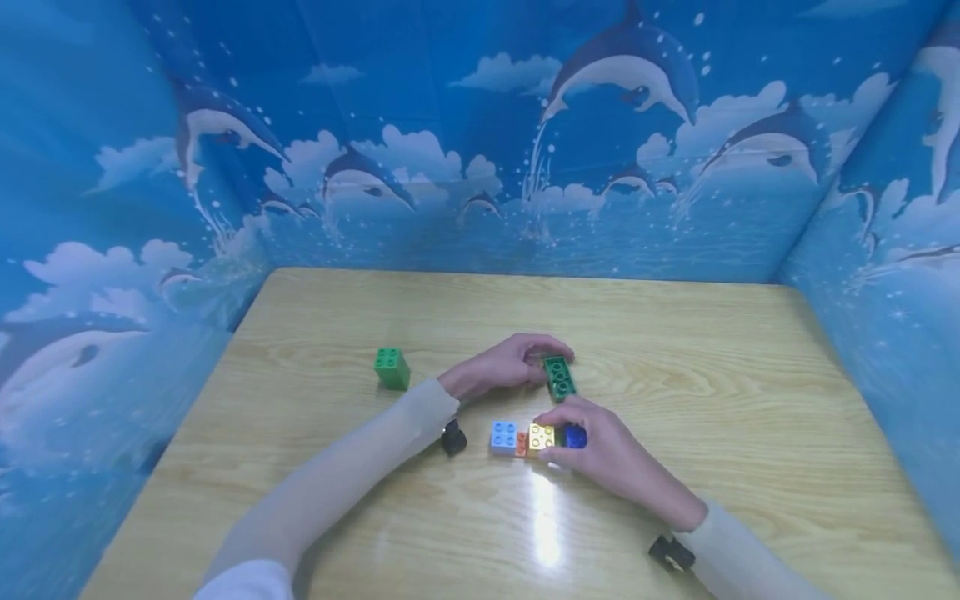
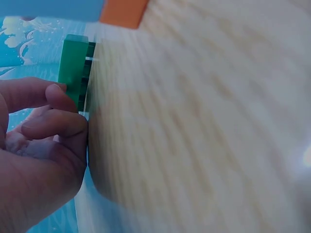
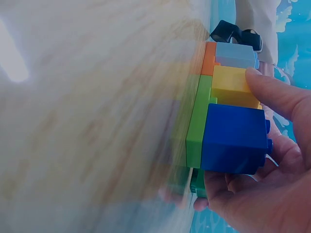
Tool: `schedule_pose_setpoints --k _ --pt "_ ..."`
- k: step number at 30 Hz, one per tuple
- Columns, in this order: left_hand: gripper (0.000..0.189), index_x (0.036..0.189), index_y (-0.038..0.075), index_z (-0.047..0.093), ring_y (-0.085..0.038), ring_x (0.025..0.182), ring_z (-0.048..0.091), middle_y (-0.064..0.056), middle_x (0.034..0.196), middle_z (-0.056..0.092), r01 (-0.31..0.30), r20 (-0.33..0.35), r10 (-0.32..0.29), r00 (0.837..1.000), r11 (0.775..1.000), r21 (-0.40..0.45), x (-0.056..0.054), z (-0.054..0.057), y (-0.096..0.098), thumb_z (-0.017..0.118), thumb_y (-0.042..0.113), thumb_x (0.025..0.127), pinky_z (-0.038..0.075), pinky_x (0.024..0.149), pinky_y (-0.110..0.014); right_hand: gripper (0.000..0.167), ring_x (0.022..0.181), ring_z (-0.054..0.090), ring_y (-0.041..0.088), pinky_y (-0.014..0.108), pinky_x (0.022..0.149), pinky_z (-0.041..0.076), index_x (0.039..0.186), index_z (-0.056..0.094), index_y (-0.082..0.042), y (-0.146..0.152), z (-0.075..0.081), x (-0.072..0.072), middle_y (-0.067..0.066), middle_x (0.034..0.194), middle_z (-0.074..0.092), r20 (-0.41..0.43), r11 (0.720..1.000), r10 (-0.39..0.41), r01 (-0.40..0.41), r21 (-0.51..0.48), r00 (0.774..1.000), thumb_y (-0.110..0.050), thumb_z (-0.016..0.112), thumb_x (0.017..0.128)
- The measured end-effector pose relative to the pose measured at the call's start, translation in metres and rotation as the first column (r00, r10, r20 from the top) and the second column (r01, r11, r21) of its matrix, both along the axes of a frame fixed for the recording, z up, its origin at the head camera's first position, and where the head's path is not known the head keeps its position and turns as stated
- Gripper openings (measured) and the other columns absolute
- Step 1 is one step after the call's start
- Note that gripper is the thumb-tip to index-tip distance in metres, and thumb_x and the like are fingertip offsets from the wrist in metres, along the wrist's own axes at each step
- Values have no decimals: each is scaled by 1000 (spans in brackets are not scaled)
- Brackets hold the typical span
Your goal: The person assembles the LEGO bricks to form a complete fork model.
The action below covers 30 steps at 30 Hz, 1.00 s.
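Observation:
My left hand (image 1: 517, 358) pinches the end of a dark green brick (image 1: 559, 377), which is upside down with its hollow underside up. In the left wrist view the studs of this green brick (image 2: 75, 73) face the table. My right hand (image 1: 603, 446) grips a yellow brick (image 1: 542, 437), its thumb against the near side. The yellow brick (image 3: 235, 85) sits in a joined row, between a light blue brick (image 3: 235, 55) and a dark blue brick (image 3: 233, 138). Under them run an orange brick (image 3: 209, 58) and a light green brick (image 3: 198, 126).
A tall green block (image 1: 392, 369) stands on the wooden table (image 1: 675, 333), left of my left hand. Black devices sit at both wrists, one (image 1: 453, 437) left of the brick row. Dolphin-print curtains (image 1: 420, 208) enclose the table's back and sides.

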<state>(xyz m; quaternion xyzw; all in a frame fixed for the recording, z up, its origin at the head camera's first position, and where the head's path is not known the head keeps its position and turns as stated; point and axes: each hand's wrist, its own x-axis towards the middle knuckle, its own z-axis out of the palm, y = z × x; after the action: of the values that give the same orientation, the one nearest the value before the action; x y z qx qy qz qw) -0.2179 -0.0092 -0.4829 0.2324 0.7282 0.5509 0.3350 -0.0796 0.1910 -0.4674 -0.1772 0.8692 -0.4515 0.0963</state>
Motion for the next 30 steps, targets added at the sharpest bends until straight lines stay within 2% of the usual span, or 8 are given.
schedule_pose_setpoints --k 3,6,10,12,18,21,25,30 --pt "60 145 15 67 -18 96 64 4 141 67 -5 8 6 1000 1000 -17 0 0 2 67 -13 92 54 77 -30 38 135 60 41 64 116 42 121 80 -18 0 0 0 5 128 74 -5 1000 -2 2 8 1000 -19 95 86" --pt "53 141 17 70 -17 71 58 4 138 66 -21 -10 21 1000 998 -62 4 1 3 73 -8 94 51 62 -26 37 137 59 42 66 118 39 121 79 -17 0 1 0 4 129 75 0 1000 -4 4 12 1000 -19 94 87" --pt "46 136 18 73 -14 61 54 3 130 69 -39 -51 34 998 994 -103 9 3 3 76 -4 96 47 55 -25 36 133 62 38 64 115 43 121 79 -18 -1 2 0 0 127 74 14 1000 -4 4 7 1000 -19 94 88" --pt "43 136 16 72 -14 63 55 2 125 71 -53 -60 47 997 994 -100 11 3 1 77 -1 97 48 56 -26 36 133 62 38 64 115 44 121 79 -18 -1 2 1 1 128 74 16 1000 -3 3 3 1000 -19 94 88" --pt "39 139 11 70 -20 92 70 0 124 71 -117 -51 115 992 992 -36 14 2 -9 78 10 101 57 69 -29 36 126 65 32 59 112 48 121 79 -18 -1 2 1 -2 122 74 3 1000 -3 3 5 1000 -20 94 87" --pt "40 142 10 68 -25 96 72 -3 125 72 -145 -36 145 989 989 2 14 1 -15 77 13 103 57 69 -31 36 117 67 24 55 107 52 120 80 -19 -1 2 1 -6 115 71 -6 1000 -1 1 8 1000 -21 94 87" --pt "42 145 8 65 -29 99 75 -9 127 69 -185 -8 186 983 980 74 15 1 -21 74 11 104 62 79 -36 36 113 67 19 51 104 54 120 81 -19 -1 1 1 -9 111 69 -20 1000 4 -3 8 1000 -22 94 87" --pt "32 140 8 68 -32 99 76 -14 120 72 -220 -9 223 975 966 133 18 3 -25 69 9 107 64 88 -41 35 107 66 16 46 100 55 120 81 -19 -1 1 1 -11 108 68 -34 1000 11 -10 17 999 -22 95 87"
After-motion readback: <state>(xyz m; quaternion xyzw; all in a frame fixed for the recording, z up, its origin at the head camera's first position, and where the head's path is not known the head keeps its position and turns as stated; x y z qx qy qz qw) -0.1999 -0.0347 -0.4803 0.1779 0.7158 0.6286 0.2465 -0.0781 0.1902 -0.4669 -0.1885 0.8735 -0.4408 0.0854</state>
